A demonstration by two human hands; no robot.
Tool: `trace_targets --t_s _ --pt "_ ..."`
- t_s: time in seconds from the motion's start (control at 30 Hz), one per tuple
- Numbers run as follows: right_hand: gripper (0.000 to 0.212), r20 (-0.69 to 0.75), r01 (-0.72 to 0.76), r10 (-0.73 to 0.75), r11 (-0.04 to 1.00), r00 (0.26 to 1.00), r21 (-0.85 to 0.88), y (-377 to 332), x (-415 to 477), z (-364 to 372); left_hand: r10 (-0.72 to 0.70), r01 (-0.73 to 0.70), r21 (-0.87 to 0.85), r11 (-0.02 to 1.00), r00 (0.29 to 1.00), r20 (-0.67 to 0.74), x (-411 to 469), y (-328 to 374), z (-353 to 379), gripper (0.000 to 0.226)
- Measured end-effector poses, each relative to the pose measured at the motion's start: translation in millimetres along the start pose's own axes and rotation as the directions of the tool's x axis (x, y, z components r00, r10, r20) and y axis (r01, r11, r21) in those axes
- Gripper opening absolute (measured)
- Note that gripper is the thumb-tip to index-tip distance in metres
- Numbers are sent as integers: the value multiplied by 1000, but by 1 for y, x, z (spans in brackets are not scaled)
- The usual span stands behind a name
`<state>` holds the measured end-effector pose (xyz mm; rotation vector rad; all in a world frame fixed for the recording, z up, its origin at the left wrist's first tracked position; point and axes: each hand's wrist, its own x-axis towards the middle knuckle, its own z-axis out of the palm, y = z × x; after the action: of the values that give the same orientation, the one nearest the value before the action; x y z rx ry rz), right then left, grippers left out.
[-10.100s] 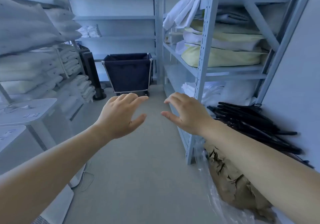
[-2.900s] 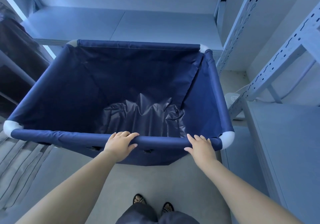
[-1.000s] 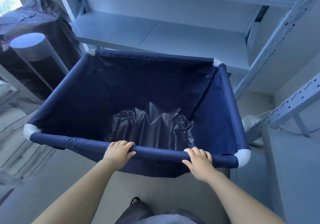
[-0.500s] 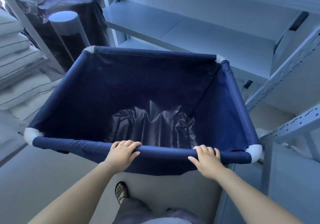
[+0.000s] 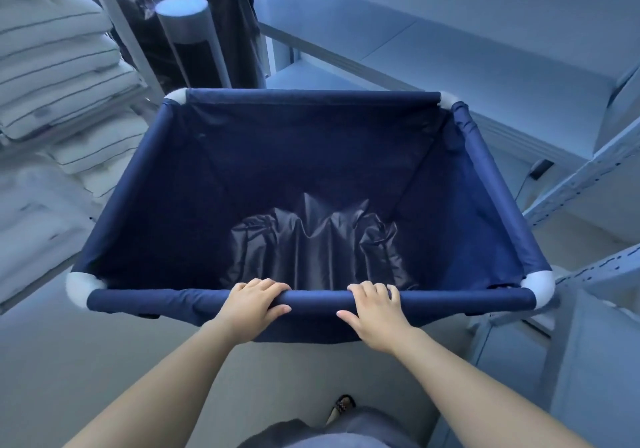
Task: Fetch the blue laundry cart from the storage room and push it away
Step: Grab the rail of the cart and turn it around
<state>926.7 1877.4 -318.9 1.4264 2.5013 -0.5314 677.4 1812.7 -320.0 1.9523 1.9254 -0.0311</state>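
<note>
The blue laundry cart [image 5: 498,205] fills the middle of the head view, a dark blue fabric bin on a tube frame with white corner pieces. It holds only a crumpled dark liner at the bottom. My left hand [image 5: 251,305] is wrapped over the near rim tube, left of centre. My right hand [image 5: 375,309] grips the same tube just right of centre, fingers over the top and thumb beneath. The cart's wheels are hidden under the bin.
Stacked white pillows and bedding [image 5: 55,76] fill shelves on the left. A dark covered unit with a grey cylinder [image 5: 188,28] stands behind the cart's far left corner. Pale metal shelving [image 5: 588,177] runs along the back and right, close to the cart's right side. Grey floor [image 5: 86,361] lies below.
The cart has swung with me toward the left, so the pillow shelves and dark unit have come further into view. Both hands keep their hold on the near rim and sit closer together.
</note>
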Motion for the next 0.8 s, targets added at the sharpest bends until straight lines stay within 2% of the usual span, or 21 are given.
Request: trace_targets --t_s 0.23,0.53,0.7,0.8 --pt "50 3 -11 11 995 1000 -98 -25 -5 10 -65 61 -75 995 997 -51 -44 -29 2 33" --pt "49 13 10 -9 991 1000 -130 -56 -15 19 -80 77 -105 992 997 -24 -84 -47 6 33" --pt "50 23 53 -50 989 998 -141 -76 -20 26 -78 76 60 995 996 32 -108 -58 14 37" --pt "50 32 79 -76 988 997 -131 -87 -21 30 -103 98 85 992 993 55 -119 -65 14 38"
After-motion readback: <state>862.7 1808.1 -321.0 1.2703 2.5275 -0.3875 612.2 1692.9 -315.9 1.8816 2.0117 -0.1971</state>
